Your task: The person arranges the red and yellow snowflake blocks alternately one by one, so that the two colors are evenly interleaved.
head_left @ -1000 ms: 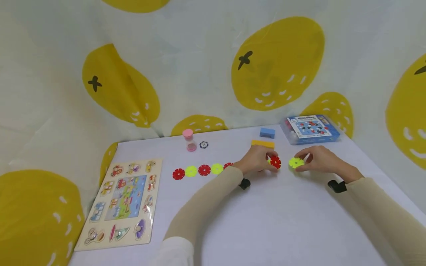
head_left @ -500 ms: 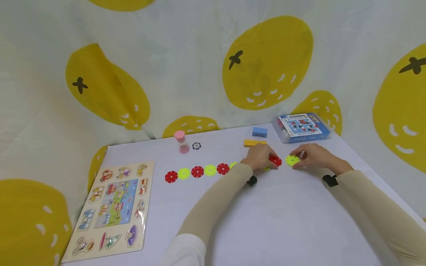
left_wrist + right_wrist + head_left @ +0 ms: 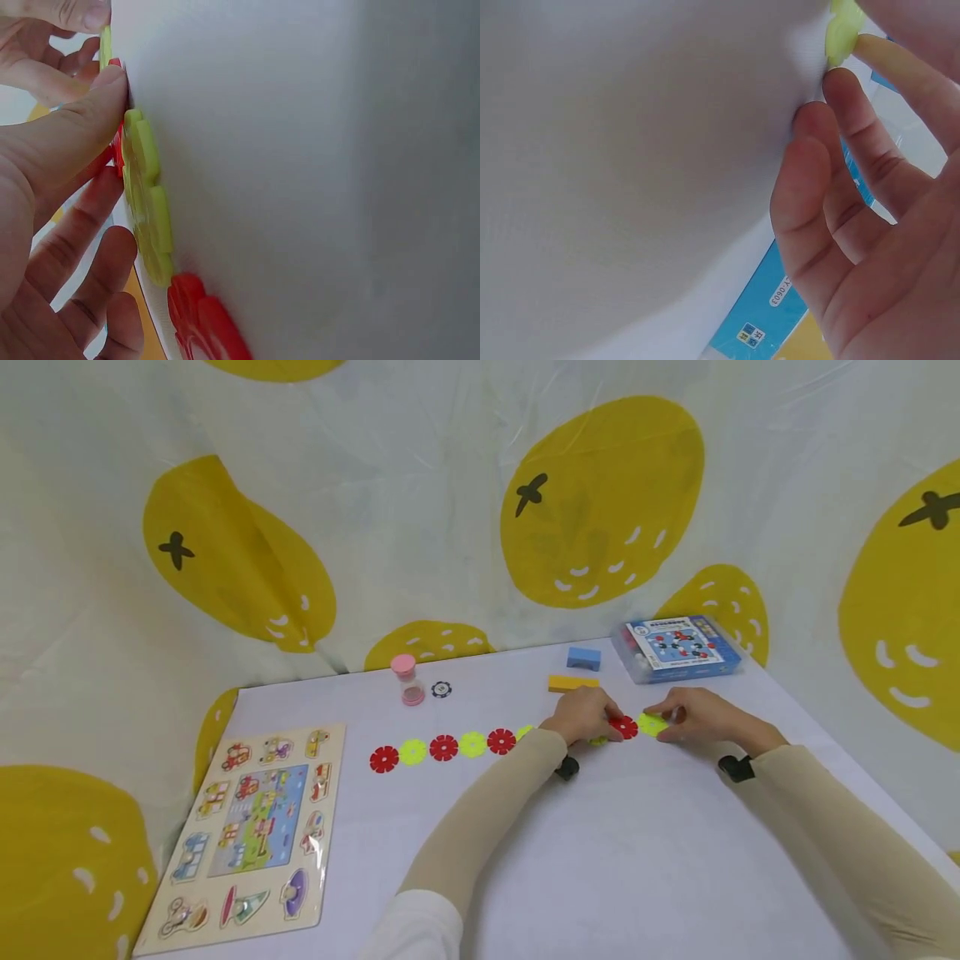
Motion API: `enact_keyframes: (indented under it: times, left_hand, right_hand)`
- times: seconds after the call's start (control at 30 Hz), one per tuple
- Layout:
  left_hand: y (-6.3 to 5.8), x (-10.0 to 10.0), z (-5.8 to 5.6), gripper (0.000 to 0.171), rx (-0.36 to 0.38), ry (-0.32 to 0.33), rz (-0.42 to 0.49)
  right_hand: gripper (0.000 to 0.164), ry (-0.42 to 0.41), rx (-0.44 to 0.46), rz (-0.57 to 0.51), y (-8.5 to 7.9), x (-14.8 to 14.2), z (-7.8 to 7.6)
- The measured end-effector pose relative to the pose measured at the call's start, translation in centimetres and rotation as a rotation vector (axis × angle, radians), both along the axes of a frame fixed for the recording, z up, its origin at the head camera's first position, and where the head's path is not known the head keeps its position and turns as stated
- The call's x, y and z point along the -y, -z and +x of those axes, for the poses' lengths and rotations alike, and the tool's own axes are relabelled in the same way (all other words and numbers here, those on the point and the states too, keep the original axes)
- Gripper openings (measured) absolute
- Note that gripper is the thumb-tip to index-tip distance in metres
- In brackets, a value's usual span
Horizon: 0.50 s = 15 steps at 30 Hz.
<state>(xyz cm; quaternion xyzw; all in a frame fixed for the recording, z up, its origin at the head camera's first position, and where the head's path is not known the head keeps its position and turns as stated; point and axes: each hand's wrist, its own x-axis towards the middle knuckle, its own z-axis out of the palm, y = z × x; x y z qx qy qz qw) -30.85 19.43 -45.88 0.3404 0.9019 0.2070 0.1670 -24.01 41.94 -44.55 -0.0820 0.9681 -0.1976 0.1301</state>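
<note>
A row of flat, notched plastic flower discs, alternating red and yellow-green, runs across the white table. Its left end is a red disc (image 3: 385, 759). At the right end my left hand (image 3: 583, 715) pinches a red disc (image 3: 625, 727) by its edges between thumb and finger. My right hand (image 3: 701, 718) pinches a yellow-green disc (image 3: 652, 724) right at the red one's right edge. In the left wrist view, another yellow-green disc (image 3: 147, 199) lies under my left fingers, with a red disc (image 3: 202, 319) beyond it. My left hand and sleeve partly hide the row's middle in the head view.
Behind the hands are a yellow block (image 3: 573, 683), a blue arched block (image 3: 583, 658) and a boxed kit (image 3: 677, 649). A pink sand timer (image 3: 408, 680) and a poker chip (image 3: 442, 690) stand behind the row. A wooden knob puzzle (image 3: 247, 835) lies at the left.
My right hand has moved left with the yellow-green disc, closing the gap to the red disc. The left hand keeps holding the red disc. The head view has shifted slightly.
</note>
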Motion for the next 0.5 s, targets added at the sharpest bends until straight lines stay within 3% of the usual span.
enact_keyframes:
  times: [0.23,0.5]
  left_hand:
    - [0.73,-0.15,-0.28,0.034,-0.030,0.003,-0.012]
    - [0.40,0.53,-0.07,0.039,-0.016,0.042,-0.013]
  right_hand:
    - [0.052,0.024,0.024,-0.002,-0.10,0.19,0.15]
    - [0.058,0.013,-0.003,-0.011,0.00,0.29,0.73]
